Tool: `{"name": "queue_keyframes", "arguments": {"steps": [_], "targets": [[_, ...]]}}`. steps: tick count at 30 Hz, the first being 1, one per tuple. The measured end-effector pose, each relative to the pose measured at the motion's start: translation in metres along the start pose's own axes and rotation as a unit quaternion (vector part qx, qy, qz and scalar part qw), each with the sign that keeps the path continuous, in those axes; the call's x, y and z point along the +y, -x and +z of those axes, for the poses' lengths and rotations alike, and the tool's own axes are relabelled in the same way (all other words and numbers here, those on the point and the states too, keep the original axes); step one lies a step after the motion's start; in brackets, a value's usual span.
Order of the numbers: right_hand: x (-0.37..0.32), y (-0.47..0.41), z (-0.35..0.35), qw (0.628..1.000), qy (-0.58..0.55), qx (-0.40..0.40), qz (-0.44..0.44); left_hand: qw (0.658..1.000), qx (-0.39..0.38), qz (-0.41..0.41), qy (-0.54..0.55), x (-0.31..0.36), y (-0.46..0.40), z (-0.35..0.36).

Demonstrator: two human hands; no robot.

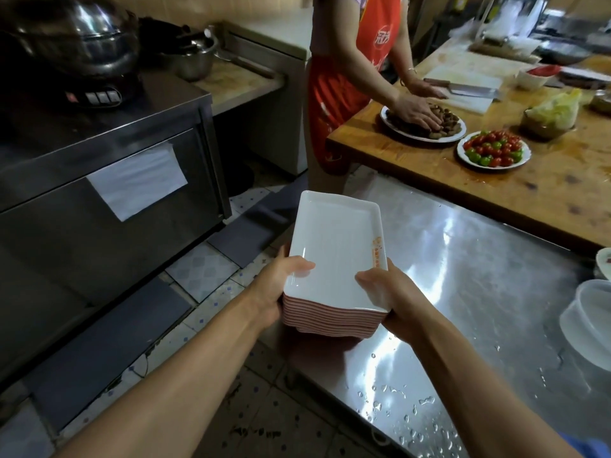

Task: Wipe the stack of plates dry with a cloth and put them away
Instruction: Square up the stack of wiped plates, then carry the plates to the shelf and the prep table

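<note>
A stack of several white rectangular plates (334, 246) with pinkish undersides is held up in the air over the left edge of a steel counter (463, 292). My left hand (277, 285) grips the stack's near left corner, thumb on the top plate and fingers underneath. My right hand (386, 289) grips the near right corner the same way. The top plate carries a small orange mark near its right rim. No cloth is in view.
The steel counter is wet with drops near its front. A person in an orange apron (340, 77) works at a wooden table (529, 180) with a plate of peppers (492, 150). A steel cabinet (99, 180) stands left, plastic containers (591, 322) at right.
</note>
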State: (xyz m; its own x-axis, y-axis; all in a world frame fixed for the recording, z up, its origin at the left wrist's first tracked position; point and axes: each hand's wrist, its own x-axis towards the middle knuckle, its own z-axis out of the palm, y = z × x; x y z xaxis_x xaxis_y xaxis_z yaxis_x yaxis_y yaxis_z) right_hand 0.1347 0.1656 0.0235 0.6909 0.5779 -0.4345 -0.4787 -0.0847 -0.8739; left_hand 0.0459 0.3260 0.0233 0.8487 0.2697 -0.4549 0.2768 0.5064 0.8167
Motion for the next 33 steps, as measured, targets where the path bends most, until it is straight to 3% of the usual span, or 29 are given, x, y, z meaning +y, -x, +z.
{"name": "queue_keyframes", "arguments": {"steps": [6, 19, 33], "targets": [[-0.012, -0.006, 0.003, 0.999, 0.029, -0.011, -0.02, 1.0, 0.0, 0.027, 0.014, 0.011, 0.002, 0.0], [-0.077, -0.007, 0.058, 0.987, 0.092, -0.069, -0.11, 0.986, 0.03, 0.165, -0.009, 0.073, 0.044, -0.016], [-0.097, -0.052, 0.223, 0.962, 0.096, -0.132, -0.218, 0.967, 0.046, 0.25, -0.01, 0.16, 0.049, -0.16]]}}
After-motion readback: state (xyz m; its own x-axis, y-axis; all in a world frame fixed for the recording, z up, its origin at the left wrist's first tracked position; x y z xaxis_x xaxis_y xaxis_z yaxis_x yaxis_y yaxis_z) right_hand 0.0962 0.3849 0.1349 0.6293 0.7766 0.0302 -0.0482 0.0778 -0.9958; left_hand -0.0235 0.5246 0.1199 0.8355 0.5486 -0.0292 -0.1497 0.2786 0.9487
